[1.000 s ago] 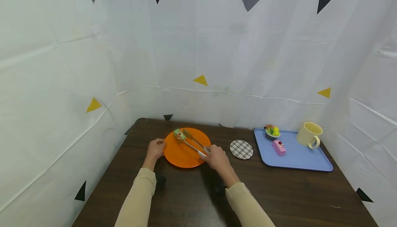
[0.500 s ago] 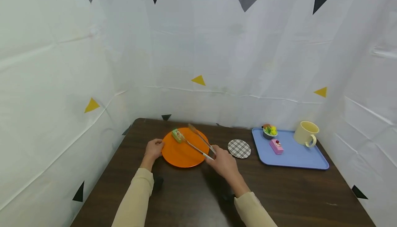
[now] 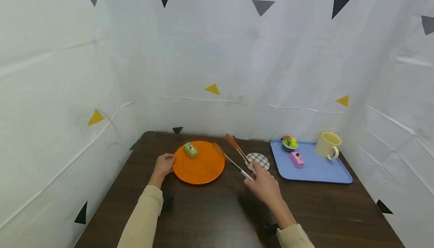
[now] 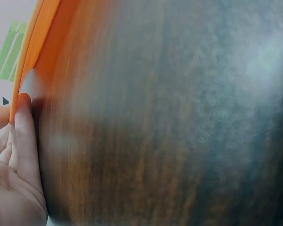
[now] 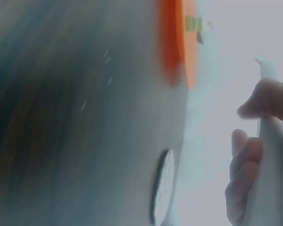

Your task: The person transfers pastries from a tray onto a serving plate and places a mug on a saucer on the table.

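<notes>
My left hand (image 3: 164,165) pinches the left rim of an orange plate (image 3: 200,171), thumb above and fingers beneath, as the left wrist view shows. On the plate's upper left sits a small green toy cake slice (image 3: 190,149). My right hand (image 3: 264,184) grips a pair of tongs (image 3: 240,158) by the white handles. The tongs' brownish tips are spread apart, with nothing between them, and overlap the area between the plate and a checked round coaster (image 3: 260,160). In the right wrist view, fingers curl round the tongs' pale handle (image 5: 271,174).
A blue tray (image 3: 318,172) lies to the right on the dark wooden table (image 3: 210,218). It bears a small bowl of toy food (image 3: 289,143), a pink toy cake slice (image 3: 297,160) and a yellow mug (image 3: 328,145). White sheeting with triangles surrounds the table.
The tongs have opened and come off the green cake slice, which stays on the plate. My right hand has moved right with the tongs. My left hand keeps hold of the plate's rim.
</notes>
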`<state>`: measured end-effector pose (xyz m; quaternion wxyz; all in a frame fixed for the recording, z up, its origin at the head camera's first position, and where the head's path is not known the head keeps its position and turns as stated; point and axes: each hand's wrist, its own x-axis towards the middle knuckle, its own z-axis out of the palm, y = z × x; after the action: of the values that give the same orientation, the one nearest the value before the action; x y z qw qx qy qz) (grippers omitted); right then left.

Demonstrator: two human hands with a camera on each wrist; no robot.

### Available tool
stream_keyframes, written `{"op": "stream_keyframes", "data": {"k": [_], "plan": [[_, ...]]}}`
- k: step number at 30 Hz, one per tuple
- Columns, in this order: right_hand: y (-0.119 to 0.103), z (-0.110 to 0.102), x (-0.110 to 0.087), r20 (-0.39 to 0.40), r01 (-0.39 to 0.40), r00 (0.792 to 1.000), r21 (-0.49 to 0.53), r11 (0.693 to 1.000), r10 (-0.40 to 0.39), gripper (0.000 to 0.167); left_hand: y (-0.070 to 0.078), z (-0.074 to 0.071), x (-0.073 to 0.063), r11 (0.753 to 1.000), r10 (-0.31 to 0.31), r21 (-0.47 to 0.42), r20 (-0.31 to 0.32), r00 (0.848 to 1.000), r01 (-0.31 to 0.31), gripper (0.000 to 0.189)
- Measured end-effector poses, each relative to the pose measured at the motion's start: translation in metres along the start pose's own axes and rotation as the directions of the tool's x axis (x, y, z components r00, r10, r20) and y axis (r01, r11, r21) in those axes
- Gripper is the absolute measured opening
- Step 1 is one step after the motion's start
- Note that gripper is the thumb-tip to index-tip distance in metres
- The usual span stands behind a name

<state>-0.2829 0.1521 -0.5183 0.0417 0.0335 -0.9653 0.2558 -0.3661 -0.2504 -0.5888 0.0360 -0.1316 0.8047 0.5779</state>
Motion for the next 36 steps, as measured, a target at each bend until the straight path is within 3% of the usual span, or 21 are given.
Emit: {"op": "stream_keyframes", "data": {"k": [5, 16, 28, 36], "plan": [[0.018, -0.011, -0.011, -0.022, -0.029, 0.999, 0.032, 0.999, 0.029, 0.064, 0.001, 0.001, -0.005, 1.000, 0.003, -0.004, -0.029, 1.000, -0.003, 0.043], [0.054, -0.036, -0.028, -0.026, -0.127, 0.991, 0.102, 0.987, 0.130, 0.085, 0.003, -0.002, -0.011, 1.000, -0.002, -0.011, -0.064, 0.998, 0.001, 0.042], [0.104, -0.073, -0.051, -0.012, -0.251, 0.968, 0.041, 0.967, 0.252, 0.093, 0.003, 0.006, -0.007, 1.000, 0.014, -0.002, -0.016, 1.000, -0.014, 0.041], [0.131, -0.094, -0.053, 0.017, -0.323, 0.946, 0.045, 0.945, 0.322, 0.102, 0.002, 0.001, -0.010, 1.000, 0.018, -0.001, -0.034, 0.999, -0.018, 0.041]]}}
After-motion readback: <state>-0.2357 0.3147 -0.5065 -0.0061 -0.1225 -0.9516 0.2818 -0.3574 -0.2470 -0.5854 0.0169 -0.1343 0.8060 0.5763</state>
